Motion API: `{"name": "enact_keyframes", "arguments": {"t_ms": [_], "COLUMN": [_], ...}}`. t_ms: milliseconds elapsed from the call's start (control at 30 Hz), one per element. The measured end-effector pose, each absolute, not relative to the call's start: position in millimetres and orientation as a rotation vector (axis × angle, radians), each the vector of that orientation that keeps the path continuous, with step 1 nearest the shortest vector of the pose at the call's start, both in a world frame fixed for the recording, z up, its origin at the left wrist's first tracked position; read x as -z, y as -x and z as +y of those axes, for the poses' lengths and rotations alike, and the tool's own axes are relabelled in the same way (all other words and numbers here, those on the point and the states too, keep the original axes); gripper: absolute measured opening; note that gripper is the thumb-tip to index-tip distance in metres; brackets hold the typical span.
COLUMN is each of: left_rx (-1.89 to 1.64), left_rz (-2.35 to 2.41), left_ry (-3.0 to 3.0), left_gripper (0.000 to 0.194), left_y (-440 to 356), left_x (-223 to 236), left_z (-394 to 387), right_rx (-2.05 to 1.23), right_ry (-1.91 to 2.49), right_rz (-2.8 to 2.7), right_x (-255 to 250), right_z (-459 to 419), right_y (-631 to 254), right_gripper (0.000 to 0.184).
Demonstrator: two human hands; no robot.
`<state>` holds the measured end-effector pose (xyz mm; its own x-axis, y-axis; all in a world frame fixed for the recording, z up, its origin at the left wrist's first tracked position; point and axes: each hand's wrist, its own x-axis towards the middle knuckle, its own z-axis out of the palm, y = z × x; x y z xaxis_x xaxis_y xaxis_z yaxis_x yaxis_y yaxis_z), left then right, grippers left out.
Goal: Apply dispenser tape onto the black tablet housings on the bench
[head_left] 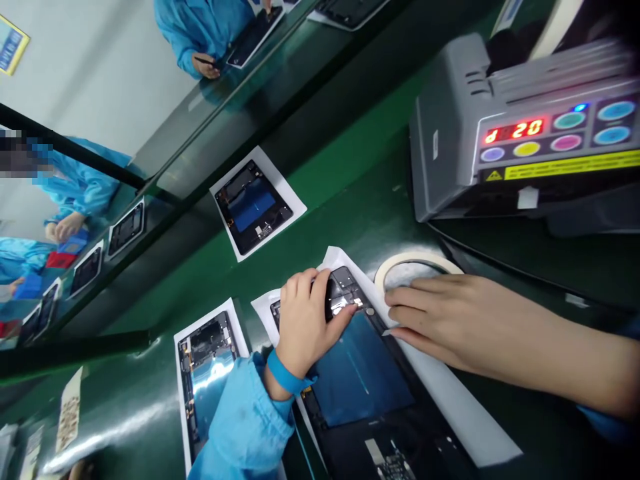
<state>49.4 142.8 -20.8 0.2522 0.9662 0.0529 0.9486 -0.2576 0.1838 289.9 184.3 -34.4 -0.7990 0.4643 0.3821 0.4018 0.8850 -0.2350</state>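
Note:
An opened tablet (360,373), its blue battery and circuit boards exposed, lies on a white sheet (480,433) in front of me. My left hand (307,320) is closed over its upper end, with the thumb pressing near a connector by the battery. Just right of the tablet, my right hand (445,320) has its fingers together. A small pale piece, seemingly tape, shows at its thumb tip. Those fingers partly cover a roll of cream tape (395,263) lying on the bench.
A grey tape dispenser (450,127) with a lit red display stands at upper right. Other opened tablets lie on white sheets, one to the left (205,373) and one farther off (253,207). Beyond the dark rail (280,113), co-workers in blue handle devices.

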Motion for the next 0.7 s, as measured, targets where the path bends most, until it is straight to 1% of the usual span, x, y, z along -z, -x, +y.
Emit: {"name": "enact_keyframes", "arguments": {"t_ms": [133, 233, 267, 333, 400, 433, 533, 700], "left_rx": [-0.200, -0.219, -0.234, -0.231, -0.165, -0.122, -0.030, -0.050], "left_rz": [1.793, 1.807, 1.808, 1.784, 1.742, 1.722, 1.679, 1.663], "left_ry": [-2.410, -2.423, -2.440, -2.502, -2.548, -2.561, -2.576, -2.556], "left_gripper": [0.057, 0.053, 0.049, 0.034, 0.018, 0.014, 0.018, 0.025], "left_y": [-52, -53, -53, -52, -50, -50, -51, -58], "left_x": [15, 7, 4, 1, 0, 0, 2, 6], "left_z": [135, 133, 132, 132, 132, 132, 133, 133], "right_rx": [-0.203, -0.195, -0.197, -0.201, -0.200, -0.198, -0.199, -0.211], "right_ry": [0.662, 0.634, 0.620, 0.599, 0.596, 0.596, 0.592, 0.566], "right_rz": [-2.622, -2.620, -2.613, -2.590, -2.570, -2.565, -2.568, -2.558], "right_x": [35, 37, 37, 37, 38, 38, 39, 36], "right_z": [190, 191, 190, 188, 186, 185, 185, 184], "right_y": [-296, -295, -294, -292, -290, -290, -289, -289], "right_gripper": [0.021, 0.018, 0.018, 0.021, 0.024, 0.025, 0.026, 0.027]}}
